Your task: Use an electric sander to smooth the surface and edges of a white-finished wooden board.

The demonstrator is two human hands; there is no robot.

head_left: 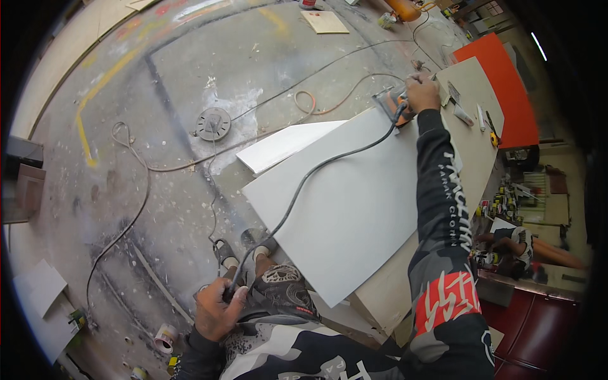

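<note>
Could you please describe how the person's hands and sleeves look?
The left hand and the right hand wear no gloves. The right sleeve is black, with white lettering, grey camouflage and a red panel with white marks. Little of the dark left sleeve shows.

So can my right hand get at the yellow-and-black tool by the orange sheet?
Probably yes: nothing visible blocks the tool, but your right hand would first have to leave the sander.

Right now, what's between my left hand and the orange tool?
In the head view, one shoe and the white panel lie between your left hand and the orange tool, a dark cable spanning the stretch.
</note>
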